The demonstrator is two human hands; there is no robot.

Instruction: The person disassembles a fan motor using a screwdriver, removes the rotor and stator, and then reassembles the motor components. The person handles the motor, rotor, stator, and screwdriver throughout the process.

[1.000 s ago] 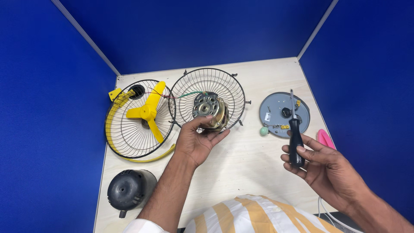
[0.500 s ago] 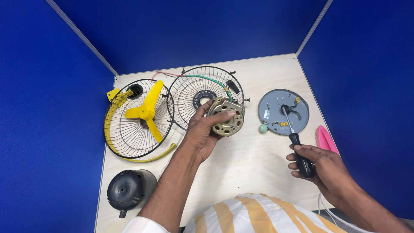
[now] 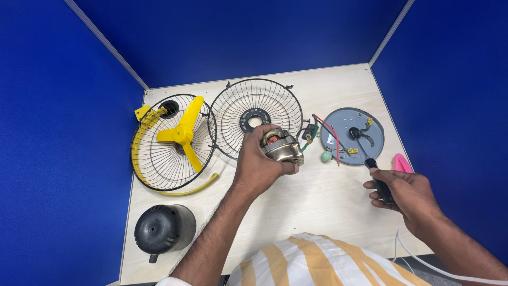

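- The left hand (image 3: 259, 167) is now holding the fan motor (image 3: 281, 146) clear of the bare wire guard (image 3: 256, 117), lower and nearer the middle of the frame than a second ago, when it was sitting over the guard's hub; the fingers are clamped around the motor's metal body.
- The guard's hub ring is now showing empty, so the motor is judged to be free of it, with its red and green wires (image 3: 320, 127) trailing right toward the grey round plate (image 3: 352, 135).
- The right hand (image 3: 405, 193), at the right edge, is gripping the black-handled screwdriver (image 3: 378, 177); its fingers are closed on the handle, and the tip has been lowered to point at the grey plate.
- On the bench (image 3: 317, 201), the yellow blade (image 3: 182, 132) is lying in the other guard at left, the black housing (image 3: 163, 229) at lower left.
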